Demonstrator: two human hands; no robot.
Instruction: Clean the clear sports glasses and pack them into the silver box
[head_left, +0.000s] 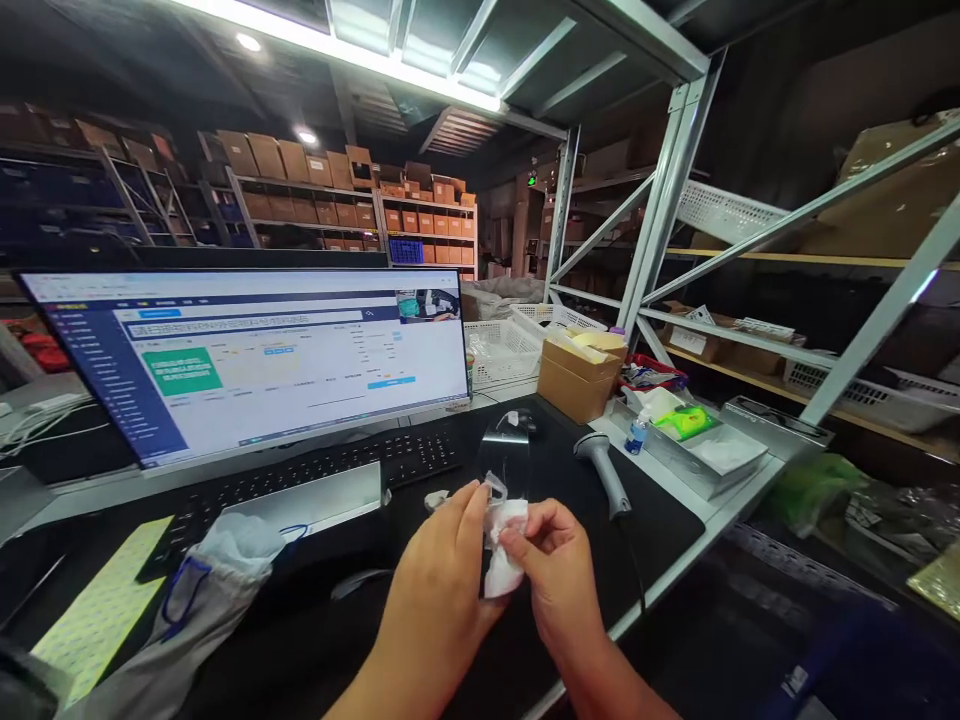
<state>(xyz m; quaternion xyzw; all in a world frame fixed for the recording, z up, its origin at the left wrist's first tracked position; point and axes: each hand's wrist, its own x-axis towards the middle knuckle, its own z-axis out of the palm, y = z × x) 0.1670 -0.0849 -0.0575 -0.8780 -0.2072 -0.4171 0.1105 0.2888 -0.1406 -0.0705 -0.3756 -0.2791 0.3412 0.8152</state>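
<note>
Fingers (pixel 472 503) of left hand (pixel 439 590), right hand (pixel 559 572) pinching white packet (pixel 501 565) near bench (pixel 721 512) front edge. Guessing featherlight, crinkly; grab corners.

a warehouse packing station: metal shelves (pixel 420 225) stacked with cardboard boxes (pixel 279 158), a monitor (pixel 255 355), keyboard (pixel 315 475) and barcode scanner (pixel 604 468) on the table (pixel 675 545).

Left hand (pixel 442 580) and right hand (pixel 559 570) pinch a small white packet (pixel 502 545), perhaps plastic-wrapped; keyboard (pixel 315 475) behind.
</note>
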